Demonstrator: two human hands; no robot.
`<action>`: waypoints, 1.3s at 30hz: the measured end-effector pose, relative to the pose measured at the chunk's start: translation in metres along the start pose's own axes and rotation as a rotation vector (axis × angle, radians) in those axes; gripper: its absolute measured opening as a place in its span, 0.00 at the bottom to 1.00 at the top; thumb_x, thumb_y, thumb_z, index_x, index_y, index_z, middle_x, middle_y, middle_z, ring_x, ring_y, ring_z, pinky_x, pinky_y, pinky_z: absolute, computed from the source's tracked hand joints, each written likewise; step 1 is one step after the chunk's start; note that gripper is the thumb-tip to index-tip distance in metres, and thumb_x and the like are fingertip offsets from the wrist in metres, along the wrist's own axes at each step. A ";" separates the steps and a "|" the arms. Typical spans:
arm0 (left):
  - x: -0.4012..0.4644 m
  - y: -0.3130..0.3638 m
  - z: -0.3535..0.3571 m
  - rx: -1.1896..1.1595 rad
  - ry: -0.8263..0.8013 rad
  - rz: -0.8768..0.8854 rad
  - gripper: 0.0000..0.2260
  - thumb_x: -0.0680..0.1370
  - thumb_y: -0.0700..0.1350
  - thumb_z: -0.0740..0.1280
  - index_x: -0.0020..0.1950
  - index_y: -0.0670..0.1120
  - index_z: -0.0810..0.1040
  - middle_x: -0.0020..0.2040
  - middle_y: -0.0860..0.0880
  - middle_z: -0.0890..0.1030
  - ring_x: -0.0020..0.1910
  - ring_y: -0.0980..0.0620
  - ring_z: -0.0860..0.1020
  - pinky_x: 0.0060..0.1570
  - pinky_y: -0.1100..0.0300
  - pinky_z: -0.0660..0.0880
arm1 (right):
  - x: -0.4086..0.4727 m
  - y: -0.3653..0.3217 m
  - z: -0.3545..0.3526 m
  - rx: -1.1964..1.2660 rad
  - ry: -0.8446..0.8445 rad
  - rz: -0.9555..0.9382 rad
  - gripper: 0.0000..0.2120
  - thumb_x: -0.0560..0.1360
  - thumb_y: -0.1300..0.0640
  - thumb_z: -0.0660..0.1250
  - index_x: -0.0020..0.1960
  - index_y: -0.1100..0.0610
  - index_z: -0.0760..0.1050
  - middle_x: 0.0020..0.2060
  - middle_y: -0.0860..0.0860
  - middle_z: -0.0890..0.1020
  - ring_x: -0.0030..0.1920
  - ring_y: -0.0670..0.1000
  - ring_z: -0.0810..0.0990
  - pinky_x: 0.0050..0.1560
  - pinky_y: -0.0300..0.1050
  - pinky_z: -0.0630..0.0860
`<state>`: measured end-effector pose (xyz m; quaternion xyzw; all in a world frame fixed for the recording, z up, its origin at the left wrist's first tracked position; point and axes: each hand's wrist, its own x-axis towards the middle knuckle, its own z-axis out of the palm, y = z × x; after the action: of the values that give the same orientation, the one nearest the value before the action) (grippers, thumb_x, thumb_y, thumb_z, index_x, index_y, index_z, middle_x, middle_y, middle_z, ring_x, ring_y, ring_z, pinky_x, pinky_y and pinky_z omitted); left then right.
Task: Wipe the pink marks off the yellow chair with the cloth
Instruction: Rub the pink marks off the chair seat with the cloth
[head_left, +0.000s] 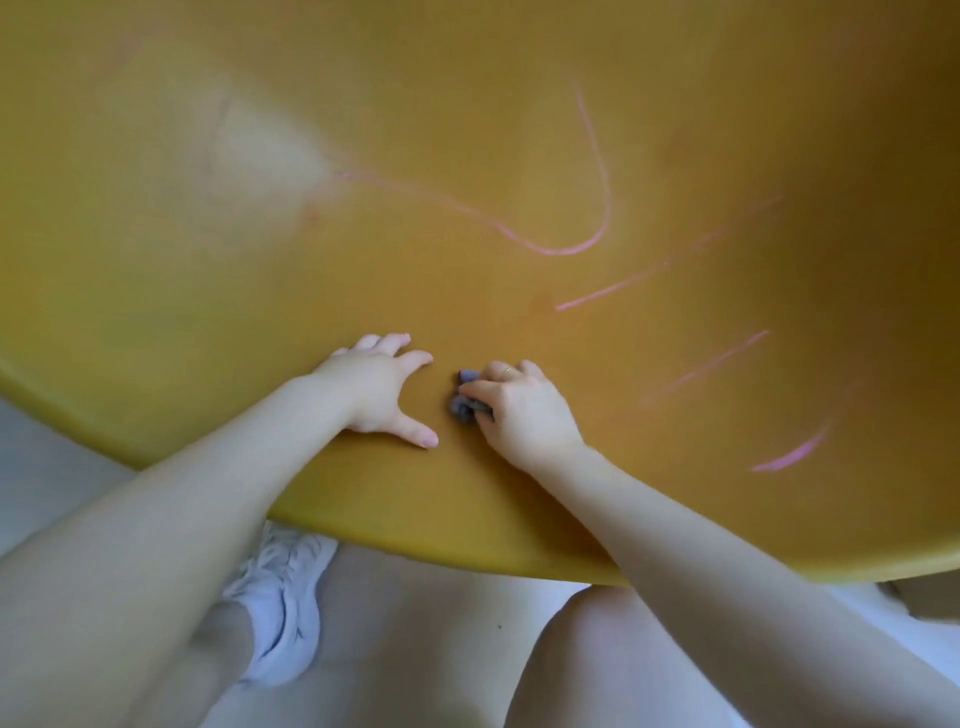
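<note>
The yellow chair (363, 104) fills most of the head view, its curved seat surface sweeping from the top down to a rounded front edge that runs from 9 o'clock toward 4 o'clock. The left hand (382, 389) lies flat on the seat near the centre, palm down, fingers spread wide and holding nothing. Just beside it, at its 3 o'clock, the right hand (519, 408) is closed over a small bunched grey-violet cloth (464, 402) and presses it against the seat — only a crumpled corner pokes out at the hand's 9 o'clock side. A ring sits on one finger of that hand.

The pink marks are scattered over the seat: a long hooked line (597, 228) at 12 o'clock from the hands, a straight streak (613, 288) at 1 o'clock, a fainter stroke (719, 358) at 3 o'clock, and a short bright dash (789, 457) near the front edge at 4 o'clock. The cloth touches none of them.

Below the chair's edge — at 7 o'clock — a white shoe (283, 613) rests on the pale floor (415, 623), and a bare knee (613, 654) shows at 5 o'clock.
</note>
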<state>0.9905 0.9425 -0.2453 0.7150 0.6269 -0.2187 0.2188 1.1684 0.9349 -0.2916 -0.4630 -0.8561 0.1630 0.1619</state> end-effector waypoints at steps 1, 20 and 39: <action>0.002 -0.004 -0.003 0.021 0.024 0.026 0.46 0.66 0.67 0.68 0.77 0.53 0.50 0.77 0.50 0.51 0.74 0.47 0.53 0.70 0.52 0.58 | 0.011 0.012 -0.001 -0.062 -0.012 0.014 0.13 0.74 0.59 0.58 0.46 0.53 0.81 0.50 0.54 0.81 0.40 0.59 0.73 0.42 0.47 0.71; 0.090 -0.023 -0.035 0.134 0.147 0.173 0.55 0.64 0.69 0.67 0.77 0.47 0.39 0.76 0.46 0.34 0.76 0.50 0.39 0.73 0.55 0.42 | 0.052 0.033 0.014 -0.269 0.302 0.036 0.14 0.70 0.58 0.58 0.42 0.53 0.83 0.42 0.48 0.85 0.32 0.56 0.75 0.29 0.43 0.75; 0.091 -0.015 -0.029 -0.001 0.174 0.108 0.53 0.63 0.70 0.68 0.77 0.54 0.40 0.76 0.49 0.34 0.76 0.51 0.39 0.73 0.53 0.42 | 0.044 0.033 0.012 -0.292 0.293 0.049 0.14 0.74 0.56 0.57 0.42 0.54 0.82 0.41 0.48 0.84 0.33 0.56 0.73 0.35 0.41 0.75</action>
<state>0.9876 1.0343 -0.2758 0.7640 0.6042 -0.1433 0.1755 1.1647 0.9874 -0.3112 -0.5210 -0.8264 -0.0280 0.2120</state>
